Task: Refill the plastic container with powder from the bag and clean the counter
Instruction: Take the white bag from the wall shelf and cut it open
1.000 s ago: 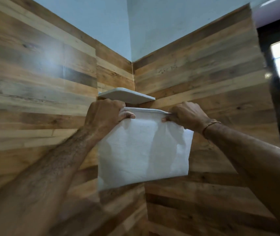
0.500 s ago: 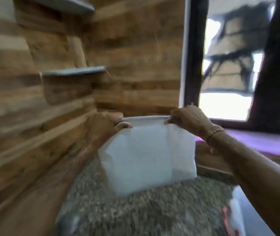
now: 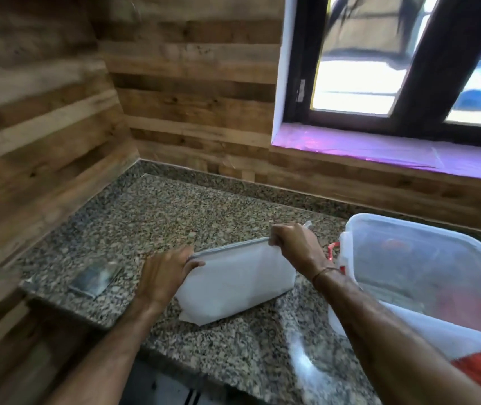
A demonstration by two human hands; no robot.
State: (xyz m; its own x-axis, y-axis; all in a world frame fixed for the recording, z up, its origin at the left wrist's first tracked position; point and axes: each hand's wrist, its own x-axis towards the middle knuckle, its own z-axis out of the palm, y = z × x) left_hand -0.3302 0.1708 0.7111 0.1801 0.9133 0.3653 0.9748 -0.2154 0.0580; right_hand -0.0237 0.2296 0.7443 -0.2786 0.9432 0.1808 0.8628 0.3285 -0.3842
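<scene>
Granite counter [image 3: 175, 217], plank walls [image 3: 189, 97], window [image 3: 356, 83]; left hand [image 3: 164, 276], right hand [image 3: 295, 244] pinch bag [image 3: 239, 276] top edge

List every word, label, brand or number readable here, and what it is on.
No readable text anywhere in this view.
White zip-top plastic bag: its visible face is blank.
Clear rectangular plastic container: red shapes show through it, too blurred to read.
Small shiny flat packet on the speckled granite counter: too blurred to read.

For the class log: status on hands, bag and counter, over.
Left hand, right hand pinch top corners of white bag. Bag sits on granite counter. Plastic container close at right.
</scene>
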